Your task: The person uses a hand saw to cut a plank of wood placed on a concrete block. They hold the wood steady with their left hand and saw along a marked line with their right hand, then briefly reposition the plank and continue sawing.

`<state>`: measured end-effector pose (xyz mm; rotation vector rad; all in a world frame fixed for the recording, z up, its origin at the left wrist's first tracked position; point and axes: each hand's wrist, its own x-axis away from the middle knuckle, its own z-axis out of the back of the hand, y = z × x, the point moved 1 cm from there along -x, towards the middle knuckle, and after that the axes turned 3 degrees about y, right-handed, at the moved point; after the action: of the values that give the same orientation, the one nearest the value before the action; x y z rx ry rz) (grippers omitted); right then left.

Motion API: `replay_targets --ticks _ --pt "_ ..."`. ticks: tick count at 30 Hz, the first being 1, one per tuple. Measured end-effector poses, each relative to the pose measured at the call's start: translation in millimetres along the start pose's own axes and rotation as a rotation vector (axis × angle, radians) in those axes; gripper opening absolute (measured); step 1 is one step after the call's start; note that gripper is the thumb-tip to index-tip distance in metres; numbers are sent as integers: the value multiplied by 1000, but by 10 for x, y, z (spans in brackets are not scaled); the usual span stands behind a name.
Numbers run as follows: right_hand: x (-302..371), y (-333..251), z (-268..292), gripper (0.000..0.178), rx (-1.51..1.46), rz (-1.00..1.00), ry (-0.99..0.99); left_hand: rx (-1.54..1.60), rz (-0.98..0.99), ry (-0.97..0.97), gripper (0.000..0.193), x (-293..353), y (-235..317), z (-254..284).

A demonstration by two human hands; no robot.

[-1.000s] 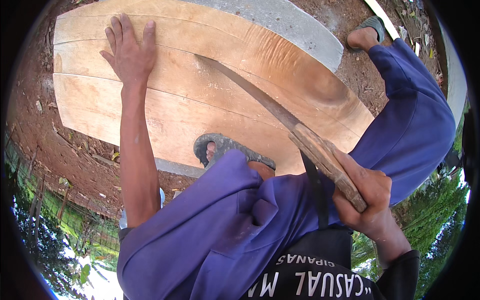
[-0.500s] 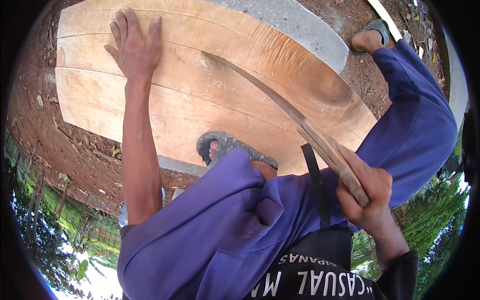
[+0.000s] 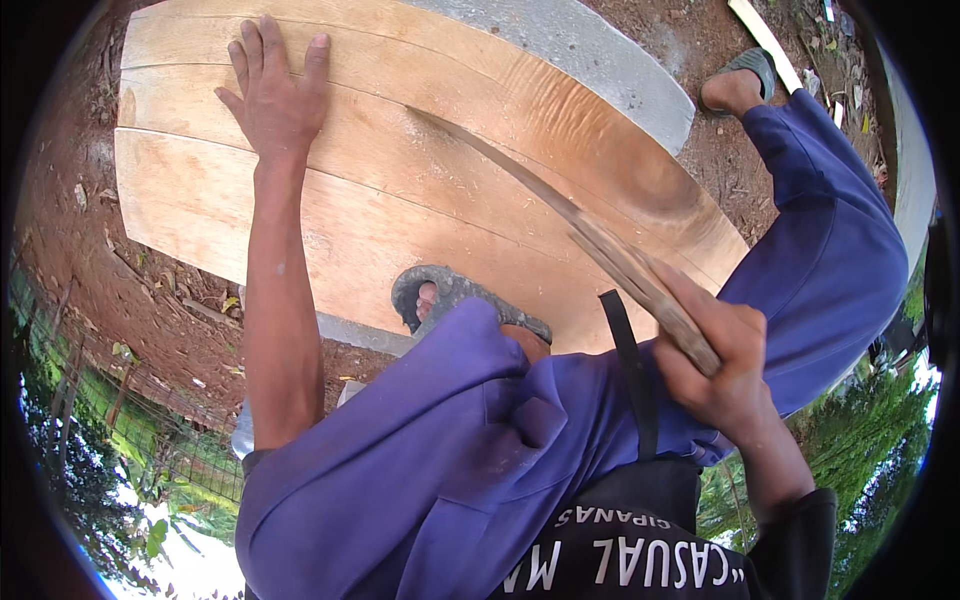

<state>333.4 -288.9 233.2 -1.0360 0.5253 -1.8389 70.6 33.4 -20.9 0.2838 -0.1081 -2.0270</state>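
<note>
1. The wooden boards (image 3: pixel 420 170) are the big thing here: pale planks laid side by side on red earth, with a grey concrete slab (image 3: pixel 590 60) at their far edge. They sit just as they did a second ago.
2. The blue trouser legs (image 3: pixel 480 440) bend over the boards' near edge, and a grey sandal (image 3: pixel 450 295) is planted right at that edge; the other sandal (image 3: pixel 745 70) stands beyond the boards' far right corner.
3. The long curved blade (image 3: pixel 520 185) has swung. Its tip now reaches further over the middle of the boards than it did a second ago, dark steel slanting across the grain. Whether the edge touches the wood, I can't tell.
4. The right hand (image 3: pixel 715 365), off the boards' right end, is clamped on the blade's wooden handle.
5. The left hand (image 3: pixel 275 95) stays spread flat, palm down, on the boards' far left part, well apart from the blade and bracing the wood.
</note>
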Motion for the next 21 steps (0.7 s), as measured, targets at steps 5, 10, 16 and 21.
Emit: replay_targets --ticks 5,10,16,21 --pt "-800 27 -673 51 -14 186 98 77 42 -89 77 -54 44 29" --pt "-497 -368 -288 51 -54 258 137 632 193 -204 72 -143 -29 576" --pt "-179 -523 -12 50 28 284 148 992 597 279 73 223 -337 1246" --pt "19 -620 121 50 28 211 191 540 642 196 66 1238 -707 987"
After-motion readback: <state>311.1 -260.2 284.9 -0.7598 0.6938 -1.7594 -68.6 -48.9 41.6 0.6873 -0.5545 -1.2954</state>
